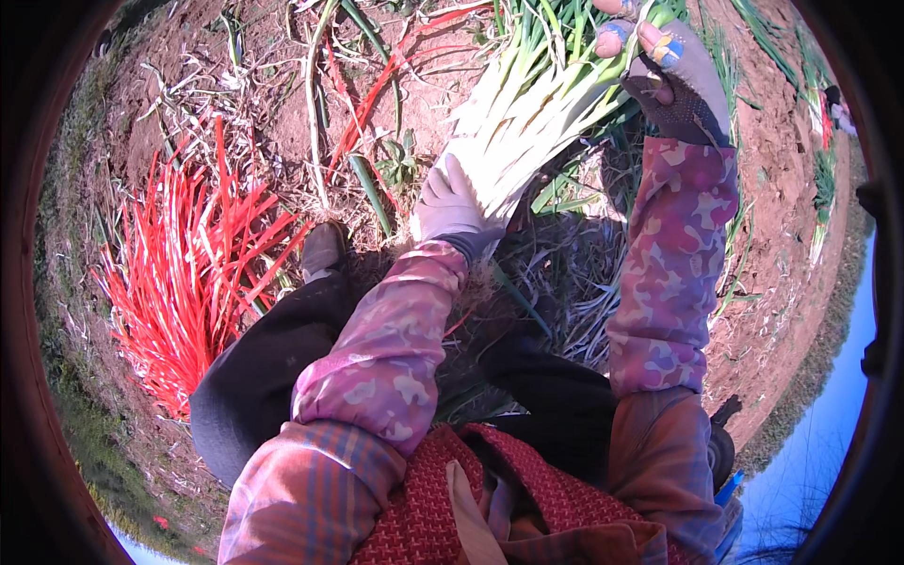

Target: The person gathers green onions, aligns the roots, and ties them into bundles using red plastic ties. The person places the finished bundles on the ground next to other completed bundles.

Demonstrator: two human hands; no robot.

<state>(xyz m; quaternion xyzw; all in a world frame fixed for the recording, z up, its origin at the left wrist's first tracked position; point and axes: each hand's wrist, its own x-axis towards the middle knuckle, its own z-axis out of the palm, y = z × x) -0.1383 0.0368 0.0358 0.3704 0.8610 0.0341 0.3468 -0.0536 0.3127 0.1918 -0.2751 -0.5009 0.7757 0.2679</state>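
A large bunch of green onions (522,127), white stalks towards me and green leaves away, lies before me at the upper middle. My left hand (448,201), in a pale glove with a dark cuff, rests against the left side of the white stalks near the root end; whether it grips them is unclear. At the upper right my right hand (657,60), in a worn glove with bare fingertips and blue and yellow wrappings on some fingers, has its fingers curled round a green onion stalk at the bunch's right edge.
A heap of red plastic strips (191,275) lies on the ground at the left, beside my shoe (324,248). Loose red strips (367,99) and dry leaves are scattered beyond. Bundled green onions (823,183) lie farther off at the right. Loose stalks (590,318) lie between my arms.
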